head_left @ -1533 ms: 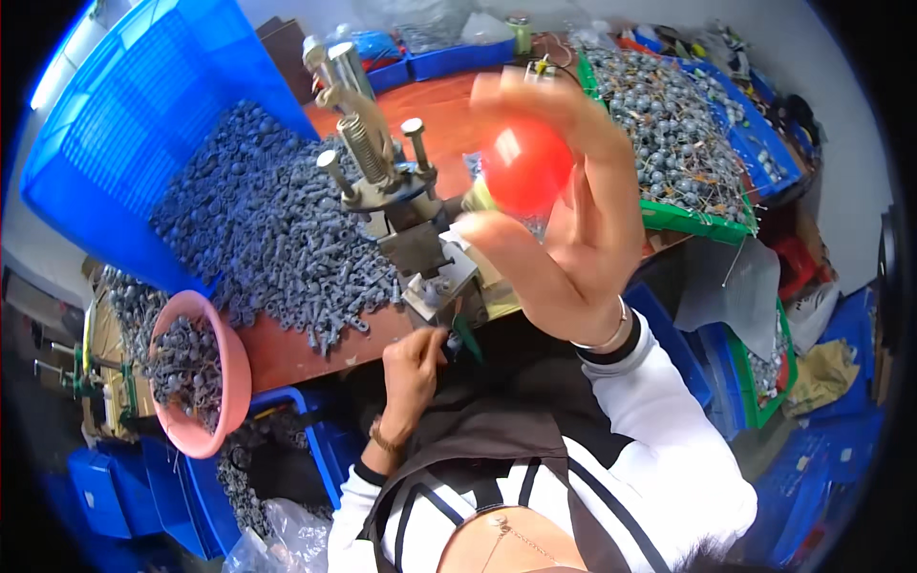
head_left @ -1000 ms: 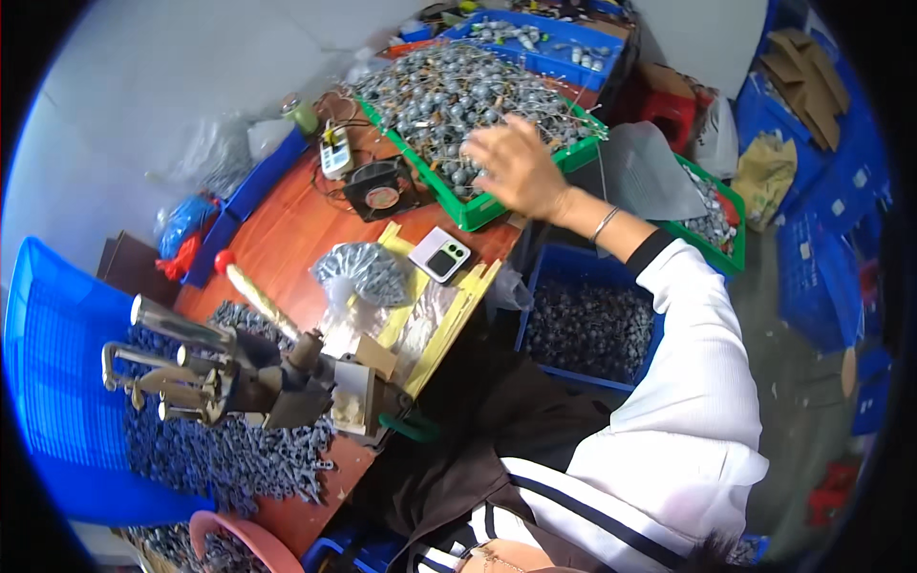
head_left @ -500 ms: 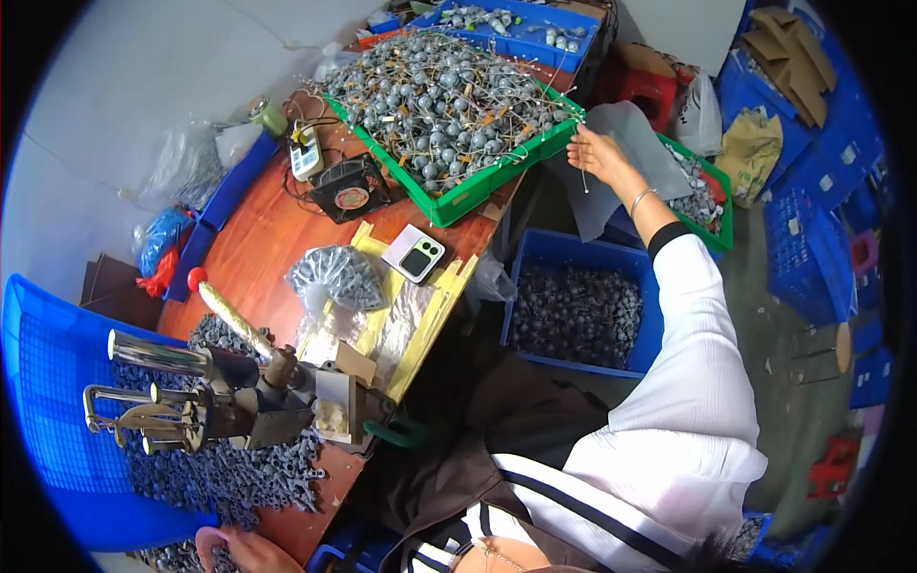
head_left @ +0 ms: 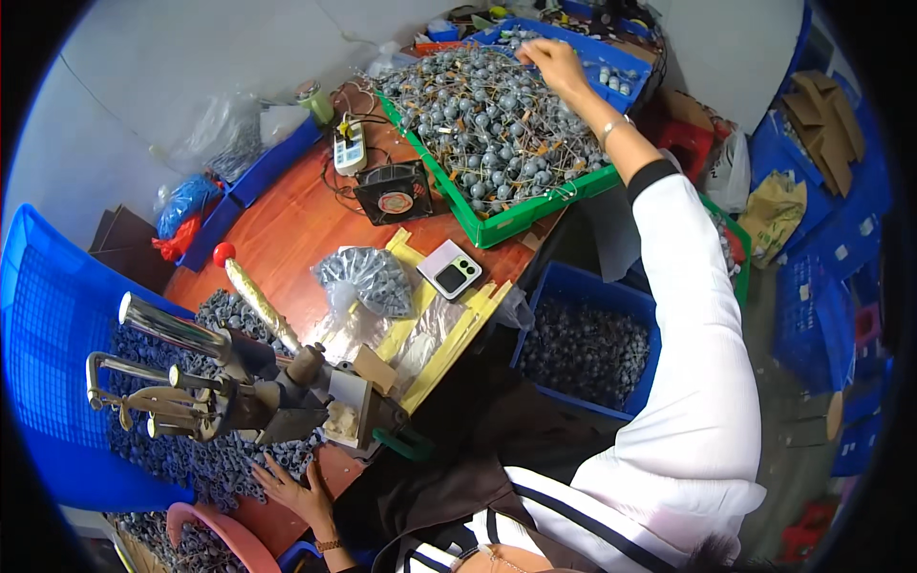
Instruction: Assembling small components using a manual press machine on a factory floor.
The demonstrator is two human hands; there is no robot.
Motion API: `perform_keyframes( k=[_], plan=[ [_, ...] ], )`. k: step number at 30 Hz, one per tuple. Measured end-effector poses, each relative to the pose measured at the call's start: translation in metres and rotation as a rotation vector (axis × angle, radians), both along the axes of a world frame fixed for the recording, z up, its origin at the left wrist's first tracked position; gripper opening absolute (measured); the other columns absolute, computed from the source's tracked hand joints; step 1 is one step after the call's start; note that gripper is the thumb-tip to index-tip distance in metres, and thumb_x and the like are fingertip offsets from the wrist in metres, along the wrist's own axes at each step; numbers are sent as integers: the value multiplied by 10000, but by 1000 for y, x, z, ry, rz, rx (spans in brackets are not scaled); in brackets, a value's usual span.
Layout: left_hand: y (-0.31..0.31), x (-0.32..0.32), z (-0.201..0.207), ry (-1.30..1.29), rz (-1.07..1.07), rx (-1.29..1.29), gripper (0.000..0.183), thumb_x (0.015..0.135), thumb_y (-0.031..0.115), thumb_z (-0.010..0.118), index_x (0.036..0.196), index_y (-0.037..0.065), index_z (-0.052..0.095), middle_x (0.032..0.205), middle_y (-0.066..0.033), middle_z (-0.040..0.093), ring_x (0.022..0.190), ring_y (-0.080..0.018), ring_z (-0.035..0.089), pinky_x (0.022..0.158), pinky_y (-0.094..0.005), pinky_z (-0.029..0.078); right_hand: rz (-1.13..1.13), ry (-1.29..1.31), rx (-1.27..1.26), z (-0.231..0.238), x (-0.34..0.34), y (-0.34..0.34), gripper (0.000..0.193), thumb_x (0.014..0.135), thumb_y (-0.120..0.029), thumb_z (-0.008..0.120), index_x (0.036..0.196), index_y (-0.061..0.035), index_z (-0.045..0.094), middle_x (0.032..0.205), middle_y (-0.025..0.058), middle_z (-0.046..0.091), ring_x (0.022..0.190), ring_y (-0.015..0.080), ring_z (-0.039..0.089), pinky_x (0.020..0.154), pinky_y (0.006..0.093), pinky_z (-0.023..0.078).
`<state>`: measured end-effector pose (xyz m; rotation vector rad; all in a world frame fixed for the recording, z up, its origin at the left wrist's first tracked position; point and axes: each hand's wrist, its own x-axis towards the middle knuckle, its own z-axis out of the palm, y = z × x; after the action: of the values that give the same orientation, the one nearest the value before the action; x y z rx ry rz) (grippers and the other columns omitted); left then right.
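My right hand (head_left: 556, 69) is raised over the far right part of a green tray (head_left: 497, 229), fingers bent together. What they hold, if anything, cannot be made out. Heaped in that tray are small grey round parts (head_left: 468, 119) with thin wires. My left hand (head_left: 298, 495) lies with fingers spread at the edge of a pile of small grey fittings (head_left: 215, 468) on the table, no object in its grasp. Beside it stand a pink basin (head_left: 224, 530) and a hand-lever press (head_left: 258, 392) with a red knob (head_left: 223, 253).
On the wooden table (head_left: 272, 234) are a black fan (head_left: 394, 194), a power strip (head_left: 350, 148), a phone (head_left: 449, 270) and a clear bag of grey parts (head_left: 363, 282). A blue bin (head_left: 630, 409) of dark parts stands below the table edge. A blue tray (head_left: 626, 62) sits behind.
My right hand has moved from the green tray's right corner to over its far side. My left hand has left the pink basin and now rests spread by the grey fittings. The view has shifted.
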<state>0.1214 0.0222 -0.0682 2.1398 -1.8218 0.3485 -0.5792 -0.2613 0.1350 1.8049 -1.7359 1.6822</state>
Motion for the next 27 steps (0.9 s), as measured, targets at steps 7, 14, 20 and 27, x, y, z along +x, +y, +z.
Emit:
perform_keyframes(
  k=[7, 14, 20, 27],
  plan=[
    [-4, -8, 5, 73, -61, -13, 741, 865, 396, 612, 1458, 93, 286, 1524, -187, 175, 1398, -373, 157, 1110, -500, 156, -46, -161, -185, 32, -10, -38, 247, 920, -264, 571, 928, -79, 735, 839, 52, 713, 713, 114, 634, 654, 258, 491],
    [2, -4, 8, -2, -53, -20, 747, 851, 457, 603, 1420, 51, 337, 1511, -202, 200, 1387, -384, 186, 1093, -529, 185, 577, -1008, -280, 72, -55, -47, 223, 921, -264, 592, 877, -54, 653, 721, 23, 621, 596, 124, 560, 532, 249, 455],
    [2, -18, 18, 80, -12, -12, 734, 841, 476, 600, 1404, 65, 372, 1513, -188, 212, 1388, -378, 185, 1100, -529, 173, 690, -880, -248, 94, -65, -35, 258, 930, -246, 566, 857, -40, 701, 759, 10, 673, 703, 95, 575, 664, 259, 461],
    [-1, -17, 12, 46, -11, -55, 671, 867, 423, 595, 1410, 97, 374, 1500, -194, 239, 1373, -375, 217, 1094, -503, 202, 45, -224, 644, 48, -18, 4, 160, 793, -187, 679, 748, -40, 722, 707, 50, 680, 638, 124, 626, 570, 264, 490]
  ],
)
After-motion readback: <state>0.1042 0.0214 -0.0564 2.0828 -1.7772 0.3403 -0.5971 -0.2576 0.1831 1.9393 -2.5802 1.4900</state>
